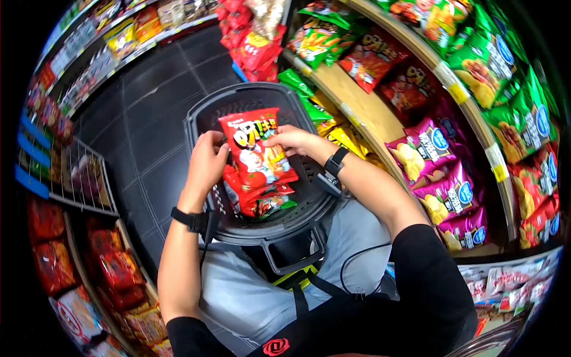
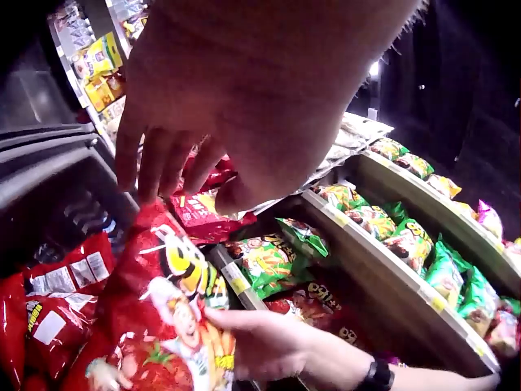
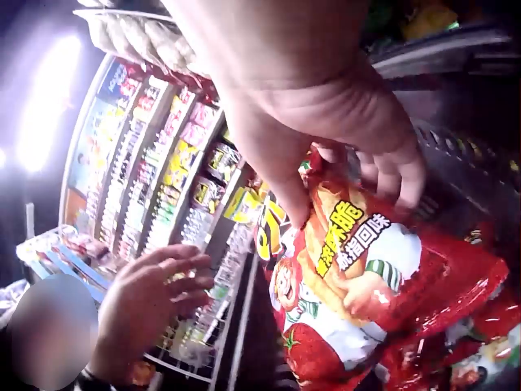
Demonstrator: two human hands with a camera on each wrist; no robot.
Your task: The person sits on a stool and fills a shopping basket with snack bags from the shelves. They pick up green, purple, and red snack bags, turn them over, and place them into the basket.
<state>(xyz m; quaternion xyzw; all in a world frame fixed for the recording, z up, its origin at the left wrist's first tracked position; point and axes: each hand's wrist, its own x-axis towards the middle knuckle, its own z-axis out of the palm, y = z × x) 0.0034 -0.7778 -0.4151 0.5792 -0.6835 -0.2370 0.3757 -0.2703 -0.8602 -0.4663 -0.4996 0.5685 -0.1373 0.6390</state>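
Note:
A red bag of potato chips, with a cartoon chef and tomato on its front, stands tilted up over the black shopping basket. My right hand grips it by its right edge, the thumb across the front and the other fingers behind. Beside the bag's left edge is my left hand; in the right wrist view a gap separates this hand from the bag, its fingers loosely extended. More red bags lie in the basket beneath the held one.
Tiered shelves at right hold purple chip bags, green bags and red bags. A wire rack and shelves of red packets stand at left. Dark tiled floor stretches beyond the basket, with a red-packet display ahead.

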